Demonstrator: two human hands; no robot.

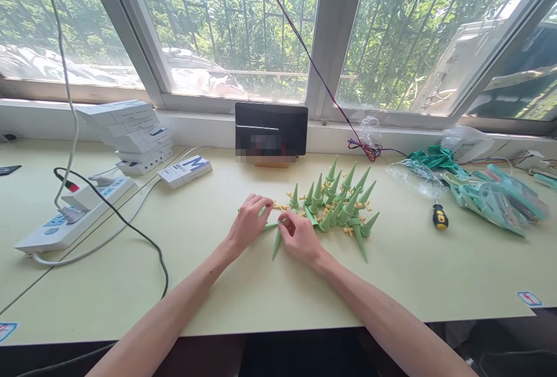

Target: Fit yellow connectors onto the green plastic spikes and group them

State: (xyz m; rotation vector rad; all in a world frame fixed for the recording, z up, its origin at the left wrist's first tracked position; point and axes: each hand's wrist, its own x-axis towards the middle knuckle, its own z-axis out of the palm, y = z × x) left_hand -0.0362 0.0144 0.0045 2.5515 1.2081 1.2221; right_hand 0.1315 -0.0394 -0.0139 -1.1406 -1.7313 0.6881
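While hands (250, 220) (300, 236) hold pcs (276, 245), box (186, 173): "M".

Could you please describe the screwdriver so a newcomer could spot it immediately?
On the pale table, look right of the cluster of green cones. There lies the screwdriver, set apart from the nearby plastic bags by its black-and-yellow handle.

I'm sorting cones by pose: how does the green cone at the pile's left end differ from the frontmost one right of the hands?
The left-end cone points up; the frontmost cone points toward the near edge of the desk. The left-end cone looks shorter than the frontmost cone. Both are green and pointed.
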